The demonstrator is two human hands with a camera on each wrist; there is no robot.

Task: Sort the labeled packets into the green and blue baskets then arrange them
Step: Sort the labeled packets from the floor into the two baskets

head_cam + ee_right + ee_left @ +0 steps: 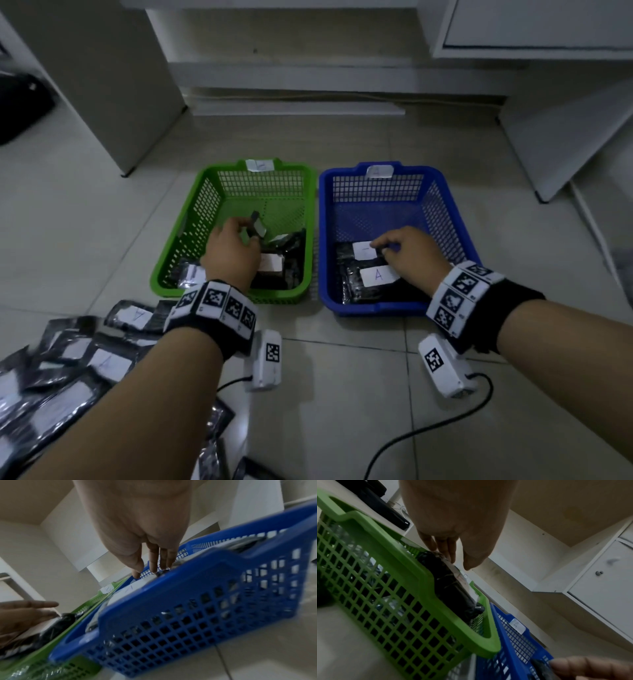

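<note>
The green basket [205, 178] sits on the floor to the left of the blue basket [445, 185]. Inside the green one my left hand [248, 233] pinches a black packet with a white label [258, 226], held tilted above other packets. In the left wrist view the left hand [458, 562] has its thumb and fingers at the top end of that packet [450, 588]. My right hand [382, 247] is in the blue basket and pinches the right edge of a labelled packet [363, 250] lying flat. Just nearer lies a packet marked A [376, 275]. In the right wrist view the right hand [147, 573] reaches over the blue rim [188, 581].
A pile of several black labelled packets [68, 359] covers the floor at the lower left. A black cable [428, 435] runs over the tiles by my right arm. White cabinets [534, 27] stand behind and to the right of the baskets, and a white panel [102, 85] to the left.
</note>
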